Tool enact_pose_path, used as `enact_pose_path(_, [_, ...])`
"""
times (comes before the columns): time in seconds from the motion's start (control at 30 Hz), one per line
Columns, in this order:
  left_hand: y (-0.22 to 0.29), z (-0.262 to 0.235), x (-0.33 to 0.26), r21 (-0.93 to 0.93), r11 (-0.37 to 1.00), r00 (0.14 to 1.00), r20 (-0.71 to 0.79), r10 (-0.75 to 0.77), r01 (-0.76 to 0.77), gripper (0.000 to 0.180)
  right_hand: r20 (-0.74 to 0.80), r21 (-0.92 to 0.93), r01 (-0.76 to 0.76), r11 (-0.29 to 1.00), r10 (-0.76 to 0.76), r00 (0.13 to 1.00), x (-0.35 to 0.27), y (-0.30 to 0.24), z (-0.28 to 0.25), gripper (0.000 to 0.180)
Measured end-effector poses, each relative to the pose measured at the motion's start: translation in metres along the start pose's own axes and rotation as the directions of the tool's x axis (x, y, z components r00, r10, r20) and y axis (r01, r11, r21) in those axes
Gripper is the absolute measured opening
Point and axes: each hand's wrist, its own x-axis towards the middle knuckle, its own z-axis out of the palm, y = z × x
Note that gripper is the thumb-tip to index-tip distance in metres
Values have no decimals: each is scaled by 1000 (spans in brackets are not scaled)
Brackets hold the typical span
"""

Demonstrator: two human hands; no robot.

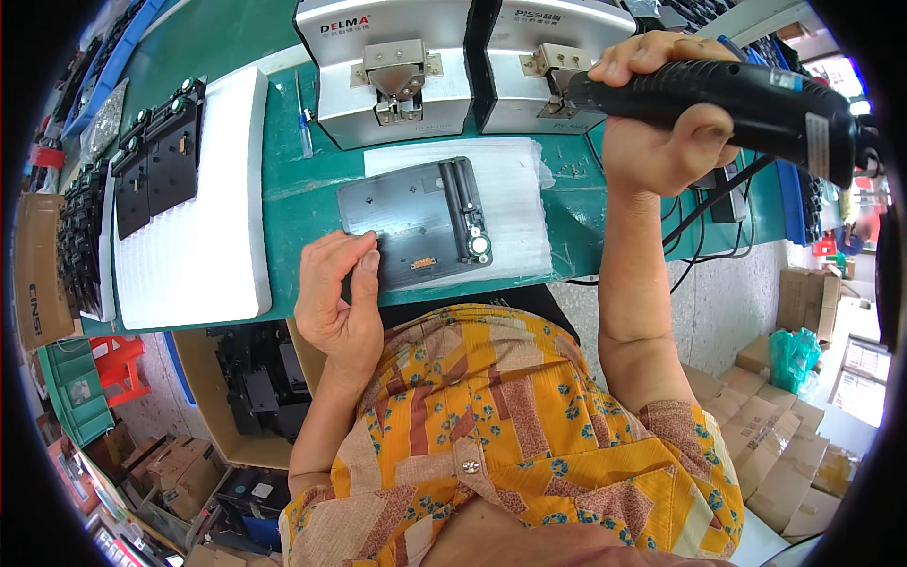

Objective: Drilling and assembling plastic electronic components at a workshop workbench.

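My right hand (652, 142) is wrapped round a black electric screwdriver (746, 104), raised and lying nearly level. Its tip is at the metal outlet of the right silver screw feeder (557, 28). On the bench before me lies a flat black panel (397, 213), with a raised bar, a round white part near its right corner and a small copper-coloured piece. White foam sheeting (515, 203) is under it. My left hand (335, 288) is closed at the panel's near left edge, thumb and fingertips against it.
A second silver screw feeder (387, 104) stands beside the first. A thin screwdriver (303, 113) lies to its left. Several black panels (161, 156) rest on a white foam slab (231, 217) at left. Loose screws (574, 170) and cables (699, 231) are at right. A carton (213, 387) of black parts stands below.
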Motion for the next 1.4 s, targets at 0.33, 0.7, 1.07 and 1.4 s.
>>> enact_pose_path(0.33, [2,-6,19,56,997,998,48,46,-48,15,-211,103,-207,973,225,951,-8,-22,19,46])
enact_pose_path(0.7, [-1,5,17,8,999,999,1,-51,51,20,118,71,-49,996,40,992,6,-52,-20,82])
enact_pose_path(1.07, [-2,4,17,-10,999,999,14,-51,51,21,195,34,-42,999,35,980,7,-40,-24,92])
enact_pose_path(1.4, [1,5,15,-51,997,998,15,-58,59,21,278,-17,-35,999,38,960,13,-41,-25,91])
